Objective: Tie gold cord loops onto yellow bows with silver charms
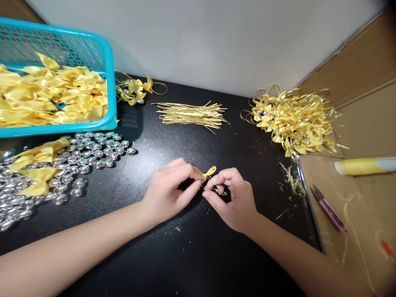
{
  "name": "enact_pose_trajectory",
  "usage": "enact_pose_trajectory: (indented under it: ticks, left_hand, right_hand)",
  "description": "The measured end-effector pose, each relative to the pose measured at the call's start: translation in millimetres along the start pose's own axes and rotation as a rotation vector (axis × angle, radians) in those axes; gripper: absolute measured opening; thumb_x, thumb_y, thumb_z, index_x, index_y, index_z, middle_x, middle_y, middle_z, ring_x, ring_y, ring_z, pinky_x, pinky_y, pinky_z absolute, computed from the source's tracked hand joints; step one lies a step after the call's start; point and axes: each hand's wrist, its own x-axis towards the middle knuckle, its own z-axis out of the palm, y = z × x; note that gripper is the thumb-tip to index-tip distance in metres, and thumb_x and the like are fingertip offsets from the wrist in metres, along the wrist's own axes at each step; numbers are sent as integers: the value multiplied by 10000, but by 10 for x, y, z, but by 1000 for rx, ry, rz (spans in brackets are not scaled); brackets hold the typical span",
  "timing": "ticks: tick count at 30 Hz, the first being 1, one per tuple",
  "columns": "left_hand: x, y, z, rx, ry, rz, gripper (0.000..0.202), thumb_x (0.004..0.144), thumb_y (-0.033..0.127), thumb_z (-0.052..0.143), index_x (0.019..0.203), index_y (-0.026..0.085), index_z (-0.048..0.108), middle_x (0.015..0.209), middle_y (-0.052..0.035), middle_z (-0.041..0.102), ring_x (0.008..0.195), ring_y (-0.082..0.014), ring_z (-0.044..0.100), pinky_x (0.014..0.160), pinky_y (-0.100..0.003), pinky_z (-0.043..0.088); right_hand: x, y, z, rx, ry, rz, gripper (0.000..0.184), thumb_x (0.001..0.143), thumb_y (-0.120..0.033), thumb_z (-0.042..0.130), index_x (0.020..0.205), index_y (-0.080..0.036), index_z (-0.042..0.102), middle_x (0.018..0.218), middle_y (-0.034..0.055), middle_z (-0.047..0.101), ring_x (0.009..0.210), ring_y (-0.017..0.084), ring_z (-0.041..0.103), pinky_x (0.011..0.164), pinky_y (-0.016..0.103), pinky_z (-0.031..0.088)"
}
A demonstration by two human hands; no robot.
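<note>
1 bow, yellow: pinched in L hand fingertips. R hand: tips close tog. by gold tie; grip can't tell. Prob. v. light, soft, slippery; hold at mid. Tie bundle: beyond fingers.

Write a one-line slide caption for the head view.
Left hand pinches a yellow ribbon beside the right hand, gold strands lying beyond them on the black table.

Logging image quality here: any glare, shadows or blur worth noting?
Head view: glare on the black tabletop, highlights on the silver beads; head view: shadow right of the blue basket; head view: left hand and right hand fairly sharp, red item looks softer.
</note>
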Motion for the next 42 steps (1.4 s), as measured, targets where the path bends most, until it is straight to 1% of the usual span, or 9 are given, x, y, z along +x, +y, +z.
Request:
enact_pose_trajectory:
  ticks: [4, 9, 18, 25, 27, 30, 34, 37, 42]
  left_hand:
    - [-3, -8, -2, -11, 9, 8, 136, 834, 73, 632, 787, 192, 586, 754, 5, 717, 688, -115, 644, 662, -239, 511]
    - [-17, -16, 1, -30, 8, -9, 143, 833, 69, 634, 790, 196, 584, 767, 6, 722, 706, -120, 647, 683, -246, 515]
    - [-19, -41, -3, -20, -4, 16, 144, 835, 51, 629, 801, 186, 589, 777, 1, 723, 698, -111, 653, 639, -220, 502]
    - [-77, -52, 43, -16, 15, 223, 144, 838, 20, 629, 863, 160, 609, 823, -49, 742, 675, -129, 635, 645, -247, 519]
    - [-78, -45, 54, -20, 4, 265, 144, 843, 14, 620, 868, 155, 609, 844, -61, 750, 665, -130, 628, 633, -253, 515]
    - [-72, -50, 59, -30, 8, 234, 141, 846, 24, 627, 876, 161, 615, 852, -54, 754, 713, -136, 655, 661, -252, 529]
    - [-70, -76, 64, -44, 23, 262, 135, 861, 32, 616, 893, 164, 610, 864, -45, 752, 722, -129, 664, 676, -252, 532]
    - [-74, -92, 70, -22, 38, 338, 140, 847, 27, 638, 924, 141, 618, 903, -81, 752, 725, -139, 641, 659, -265, 524]
    - [-65, -104, 77, 44, 35, 384, 131, 837, 33, 657, 922, 128, 628, 865, -92, 744, 682, -142, 596, 627, -278, 513]
  right_hand:
    - [12, -26, -45, -89, 12, -56, 149, 793, -211, 587, 729, -226, 452, 631, -41, 537, 562, 108, 478, 568, 248, 413]
    - [27, -22, -75, -219, -73, -150, 263, 801, -153, 487, 573, -204, 366, 503, -63, 371, 483, 92, 377, 567, 275, 324]
    - [33, 12, -28, -279, -100, -177, 320, 814, -95, 456, 587, -219, 269, 533, -52, 346, 508, 101, 370, 528, 254, 313]
    - [35, 21, -1, -293, -109, -263, 317, 850, -92, 442, 602, -222, 293, 544, -41, 371, 526, 112, 373, 545, 261, 331]
    - [38, 23, -6, -278, -83, -255, 313, 861, -94, 446, 601, -219, 323, 546, -38, 397, 533, 113, 391, 557, 261, 346]
    - [33, 18, -41, -215, -57, -202, 265, 889, -116, 471, 642, -207, 443, 579, -34, 472, 559, 110, 451, 584, 257, 377]
    - [41, -11, -135, -116, 47, -155, 69, 880, -189, 530, 842, -200, 586, 649, -33, 485, 609, 121, 488, 626, 281, 407]
    - [96, -43, -191, -138, 77, -138, 124, 866, -210, 565, 959, -190, 644, 776, 17, 572, 756, 165, 546, 717, 334, 439]
    - [180, -74, -178, -105, -39, -122, 103, 827, -123, 646, 780, -210, 673, 759, 7, 628, 753, 155, 561, 730, 327, 444]
